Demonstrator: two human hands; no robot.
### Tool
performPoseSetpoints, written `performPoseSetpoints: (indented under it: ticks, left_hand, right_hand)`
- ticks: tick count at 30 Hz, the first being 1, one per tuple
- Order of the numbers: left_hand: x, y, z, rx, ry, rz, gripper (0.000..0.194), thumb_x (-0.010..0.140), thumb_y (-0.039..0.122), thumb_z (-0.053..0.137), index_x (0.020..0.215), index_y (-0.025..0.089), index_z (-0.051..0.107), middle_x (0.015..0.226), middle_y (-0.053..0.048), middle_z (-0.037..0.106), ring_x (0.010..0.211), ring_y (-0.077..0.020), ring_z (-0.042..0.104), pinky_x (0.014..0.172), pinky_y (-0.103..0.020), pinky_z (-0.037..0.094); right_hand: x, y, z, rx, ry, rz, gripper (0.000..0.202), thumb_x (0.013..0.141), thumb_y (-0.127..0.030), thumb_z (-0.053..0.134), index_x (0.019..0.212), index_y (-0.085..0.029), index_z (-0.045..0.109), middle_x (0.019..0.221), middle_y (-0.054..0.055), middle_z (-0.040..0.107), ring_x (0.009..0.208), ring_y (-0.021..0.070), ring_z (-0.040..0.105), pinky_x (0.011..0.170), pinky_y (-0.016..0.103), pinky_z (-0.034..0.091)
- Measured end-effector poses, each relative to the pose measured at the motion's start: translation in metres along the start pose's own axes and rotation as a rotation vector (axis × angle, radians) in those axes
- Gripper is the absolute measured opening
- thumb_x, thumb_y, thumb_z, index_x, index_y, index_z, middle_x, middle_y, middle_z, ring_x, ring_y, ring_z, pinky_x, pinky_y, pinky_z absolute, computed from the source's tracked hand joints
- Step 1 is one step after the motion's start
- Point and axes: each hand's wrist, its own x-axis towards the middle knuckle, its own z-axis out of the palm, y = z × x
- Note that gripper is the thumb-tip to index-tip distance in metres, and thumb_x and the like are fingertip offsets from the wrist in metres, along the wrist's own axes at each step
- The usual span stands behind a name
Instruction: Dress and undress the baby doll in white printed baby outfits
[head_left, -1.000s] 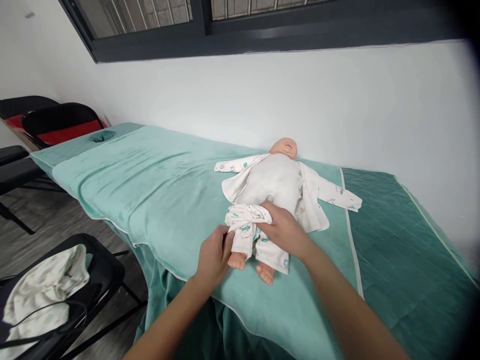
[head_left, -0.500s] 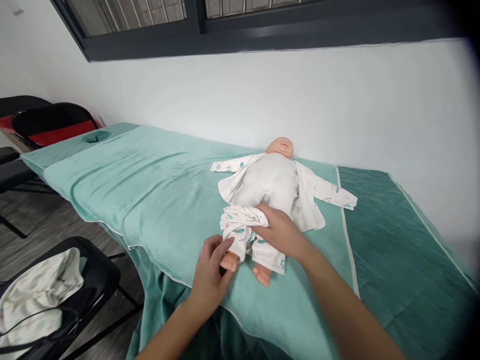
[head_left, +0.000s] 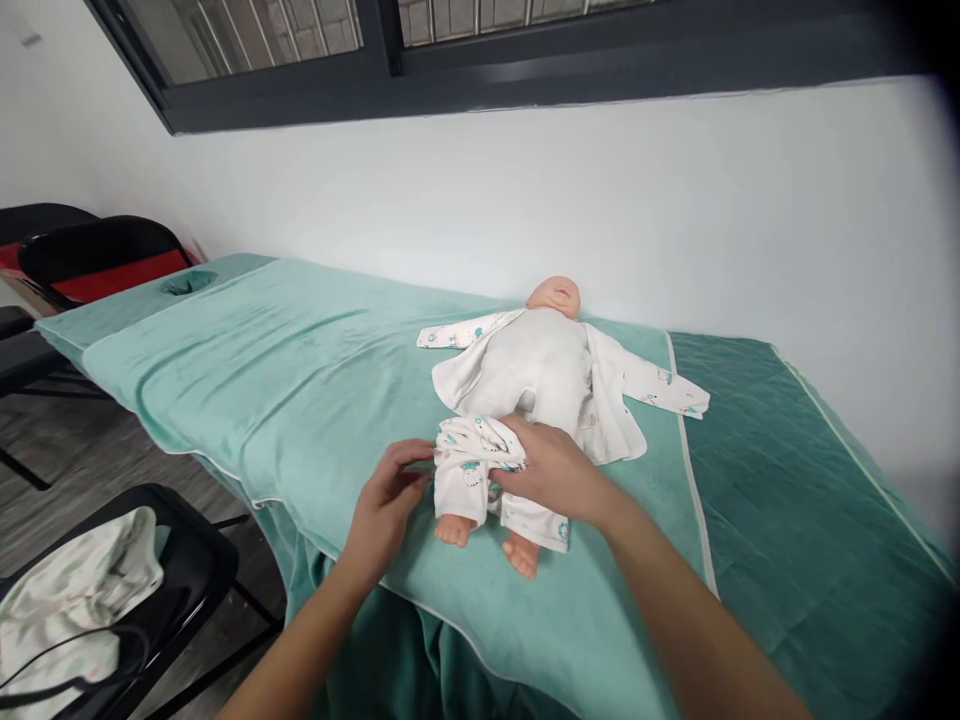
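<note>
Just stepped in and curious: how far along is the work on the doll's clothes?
If this is dressing, the doll's feet are already through the trousers. The right hand grips their bunched top; the left hand is beside one leg. Seemingly left: the waist sits below the hips, and the patterned top lies open.

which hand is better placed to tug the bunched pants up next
Probably the right hand: its fingers hold the bunched top of the pants, while the left hand sits open beside them.

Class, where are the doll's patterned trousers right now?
In the head view, the trousers are bunched around the doll's lower legs, between the left hand and right hand.
</note>
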Motion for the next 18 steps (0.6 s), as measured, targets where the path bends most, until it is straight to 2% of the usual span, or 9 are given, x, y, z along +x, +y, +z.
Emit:
performPoseSetpoints:
  ticks: [2,4,8,11,15,18]
  left_hand:
    - [0.018,0.004,0.001,-0.122,0.008,-0.125,0.026,0.087,0.026,0.059,0.111,0.021,0.065,0.115,-0.008,0.065,0.108,-0.0217,0.06,0.093,-0.034,0.048]
    - [0.038,0.006,0.006,-0.201,-0.038,-0.207,0.028,0.085,0.033,0.063,0.11,0.02,0.066,0.107,-0.007,0.069,0.099,-0.0202,0.063,0.089,-0.032,0.048]
    - [0.068,0.005,0.016,-0.245,-0.177,-0.243,0.028,0.077,0.033,0.073,0.1,0.018,0.069,0.099,-0.005,0.071,0.088,-0.0173,0.064,0.079,-0.028,0.049]
    - [0.077,0.001,0.014,-0.256,-0.228,-0.263,0.028,0.078,0.035,0.073,0.1,0.018,0.069,0.095,-0.004,0.071,0.083,-0.0151,0.063,0.074,-0.025,0.047]
    - [0.077,-0.004,0.005,-0.257,-0.344,-0.281,0.026,0.078,0.034,0.074,0.096,0.017,0.07,0.094,-0.004,0.07,0.08,-0.0135,0.061,0.073,-0.024,0.046]
    - [0.078,-0.005,0.001,-0.242,-0.389,-0.298,0.025,0.078,0.034,0.074,0.095,0.016,0.07,0.088,-0.003,0.067,0.072,-0.0111,0.057,0.066,-0.023,0.043]
  right_hand:
    - [-0.001,0.0,-0.001,0.046,0.015,0.009,0.03,0.082,-0.03,0.064,0.112,-0.029,0.058,0.101,-0.001,0.07,0.093,0.0221,0.063,0.072,0.029,0.04]
    - [-0.001,0.0,-0.001,0.1,0.028,0.012,0.031,0.082,-0.029,0.064,0.113,-0.03,0.058,0.107,-0.002,0.069,0.097,0.0218,0.063,0.075,0.029,0.042]
    - [-0.001,0.003,0.001,0.195,0.062,0.013,0.03,0.084,-0.026,0.062,0.114,-0.03,0.058,0.109,-0.003,0.069,0.099,0.0199,0.062,0.079,0.03,0.044]
    - [0.001,0.007,0.005,0.254,0.108,-0.004,0.027,0.086,-0.027,0.059,0.113,-0.029,0.058,0.109,-0.003,0.068,0.099,0.0187,0.062,0.081,0.031,0.045]
    - [0.004,0.012,0.01,0.278,0.197,-0.03,0.025,0.085,-0.022,0.058,0.109,-0.027,0.057,0.106,-0.003,0.066,0.097,0.0175,0.061,0.084,0.031,0.045]
    - [0.006,0.015,0.013,0.283,0.262,-0.056,0.025,0.085,-0.018,0.057,0.108,-0.027,0.057,0.105,-0.002,0.064,0.098,0.0174,0.059,0.086,0.031,0.044]
